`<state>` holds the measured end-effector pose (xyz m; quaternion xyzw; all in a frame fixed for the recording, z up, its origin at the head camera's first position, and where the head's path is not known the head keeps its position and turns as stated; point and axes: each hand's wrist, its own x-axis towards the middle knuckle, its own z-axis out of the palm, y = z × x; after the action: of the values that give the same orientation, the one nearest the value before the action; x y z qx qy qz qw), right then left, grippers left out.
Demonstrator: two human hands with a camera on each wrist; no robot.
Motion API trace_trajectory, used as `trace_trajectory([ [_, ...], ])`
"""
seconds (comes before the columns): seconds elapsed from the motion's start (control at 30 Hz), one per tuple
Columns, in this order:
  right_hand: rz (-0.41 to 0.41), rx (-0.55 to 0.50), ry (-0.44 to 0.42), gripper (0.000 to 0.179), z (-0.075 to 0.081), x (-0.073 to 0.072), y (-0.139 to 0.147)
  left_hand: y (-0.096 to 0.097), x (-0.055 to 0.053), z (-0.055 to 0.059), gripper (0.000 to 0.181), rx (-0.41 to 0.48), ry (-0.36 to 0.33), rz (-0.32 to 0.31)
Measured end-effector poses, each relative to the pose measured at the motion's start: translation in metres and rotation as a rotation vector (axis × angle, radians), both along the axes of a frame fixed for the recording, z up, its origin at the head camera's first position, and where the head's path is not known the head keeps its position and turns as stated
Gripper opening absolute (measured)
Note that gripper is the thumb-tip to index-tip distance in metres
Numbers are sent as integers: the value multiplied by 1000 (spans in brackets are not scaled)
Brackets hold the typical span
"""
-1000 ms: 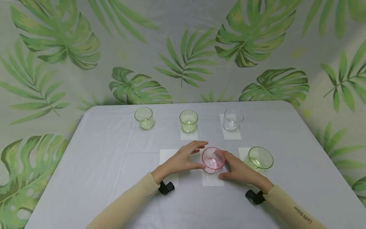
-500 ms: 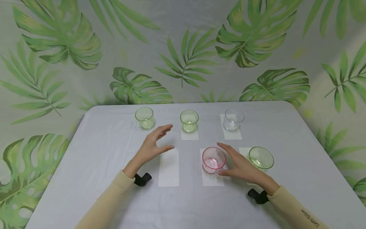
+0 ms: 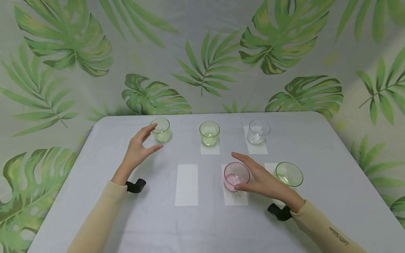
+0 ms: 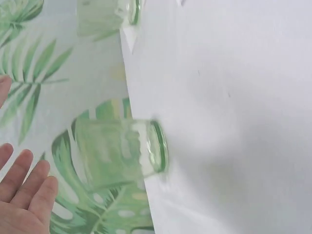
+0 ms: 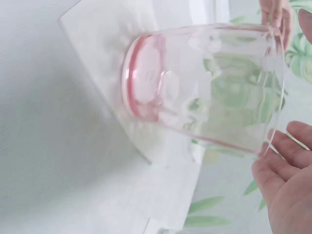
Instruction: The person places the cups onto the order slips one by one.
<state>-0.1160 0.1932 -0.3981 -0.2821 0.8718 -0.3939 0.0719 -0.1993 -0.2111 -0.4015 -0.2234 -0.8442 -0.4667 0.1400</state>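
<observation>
In the head view my left hand [image 3: 136,150] is spread, thumb apart from the fingers, beside the far-left green glass [image 3: 162,135]. The left wrist view has that green glass [image 4: 122,153] upright on the table, with a gap between it and the fingers [image 4: 41,192]. My right hand [image 3: 261,178] is spread at the right side of a pink glass [image 3: 234,172], the thumb in front of it. In the right wrist view the fingertips come close to the rim of the pink glass [image 5: 195,83]; whether they touch is unclear. The glass stands on a white paper rectangle [image 3: 235,199].
A green glass [image 3: 209,135] and a clear glass [image 3: 257,133] stand on paper rectangles in the back row. Another green glass [image 3: 288,174] is on paper behind my right hand. A bare paper rectangle [image 3: 186,184] lies left of the pink glass.
My left hand has moved left and away from the pink glass to the far-left green glass. The right hand has shifted slightly left around the pink glass, which stays in place.
</observation>
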Motion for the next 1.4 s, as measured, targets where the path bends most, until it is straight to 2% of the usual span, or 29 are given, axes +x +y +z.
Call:
trace_trajectory([
  [0.2, 40, -28, 3, 85, 7, -2, -15, -17, -13, -8, 71, -44, -23, 52],
  [0.5, 91, -44, -15, 85, 10, -4, -42, -25, -30, -18, 72, -54, -87, 92],
  [0.83, 194, -43, -27, 84, 6, -3, -73, -23, -45, -26, 75, -47, -184, 118],
  [1.13, 225, -45, -55, 82, 1, -1, -95, -17, -57, -32, 76, -34, -219, 124],
  [1.4, 212, -22, -67, 82, -7, 0, -106, -13, -60, -34, 75, -11, -255, 137],
])
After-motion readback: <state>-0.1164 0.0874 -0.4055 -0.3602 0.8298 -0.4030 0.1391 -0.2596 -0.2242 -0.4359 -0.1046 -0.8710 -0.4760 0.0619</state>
